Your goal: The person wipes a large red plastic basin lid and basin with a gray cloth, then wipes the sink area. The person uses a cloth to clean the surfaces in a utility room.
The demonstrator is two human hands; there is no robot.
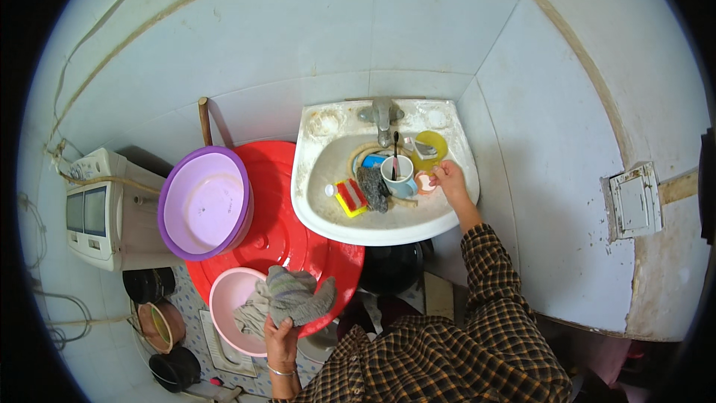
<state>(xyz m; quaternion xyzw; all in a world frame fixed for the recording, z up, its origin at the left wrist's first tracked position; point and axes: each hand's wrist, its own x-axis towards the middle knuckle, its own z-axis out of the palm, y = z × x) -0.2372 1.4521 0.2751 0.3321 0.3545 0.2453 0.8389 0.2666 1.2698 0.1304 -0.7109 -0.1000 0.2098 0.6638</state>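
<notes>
My left hand (281, 341) grips a grey-green cloth (296, 296) above a pink basin (226, 296), where more greyish cloth (253, 310) lies. My right hand (449, 179) reaches into the white washbasin (380, 236), its fingers at a small orange-rimmed item (426, 183); whether they hold it is unclear. Beside that stands a light-blue cup (400, 187) with a dark toothbrush (395, 154) upright in it. A yellow-green round item (429, 148) sits behind. To the cup's left are dark grey steel-wool-like material (373, 187) and a red and yellow sponge (351, 197).
A grey faucet (383, 117) rises at the washbasin's back. Left, a purple basin (204, 204) rests on a large red lid (274, 235), near a white twin-tub washing machine (120, 212). Black buckets (174, 369) and a squat toilet (221, 347) are at lower left.
</notes>
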